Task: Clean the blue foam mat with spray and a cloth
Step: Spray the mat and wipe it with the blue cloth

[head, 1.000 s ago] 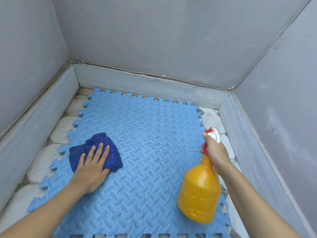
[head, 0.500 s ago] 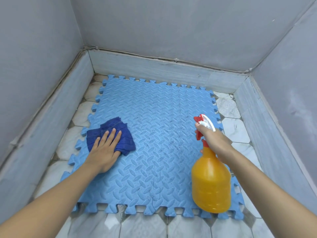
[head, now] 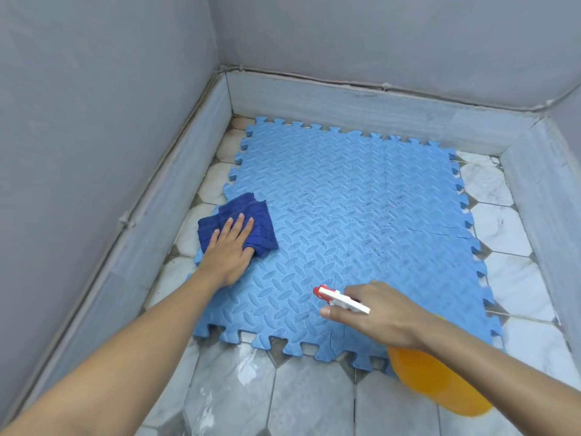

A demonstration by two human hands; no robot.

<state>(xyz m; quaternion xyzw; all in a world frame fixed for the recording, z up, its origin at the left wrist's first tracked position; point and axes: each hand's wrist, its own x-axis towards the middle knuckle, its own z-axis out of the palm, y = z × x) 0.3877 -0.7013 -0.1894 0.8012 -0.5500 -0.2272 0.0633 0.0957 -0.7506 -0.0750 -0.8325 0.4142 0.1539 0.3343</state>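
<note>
grey painted walls [head: 377,36] meet in a corner above a pale stone skirting [head: 345,103]; floor of white and grey marble tiles [head: 308,401], wet-looking near the bottom edge.
blue foam mat [head: 314,171]: interlocking tiles with a diamond-plate tread and jigsaw edges, lying flat on the floor close to the corner; dark speckled grime across its middle and right part.
cloth [head: 231,212]: dark blue, folded and bunched, on the mat's left edge.
left hand [head: 229,250]: flat, palm down, fingers spread and pressing on the cloth.
spray bottle [head: 437,385]: orange body, white and red trigger head [head: 341,299], tilted over the mat's near edge, nozzle pointing left.
right hand [head: 377,313]: clenched round the bottle's neck; whether a finger presses the trigger cannot be told, as it is hidden under the hand.
</note>
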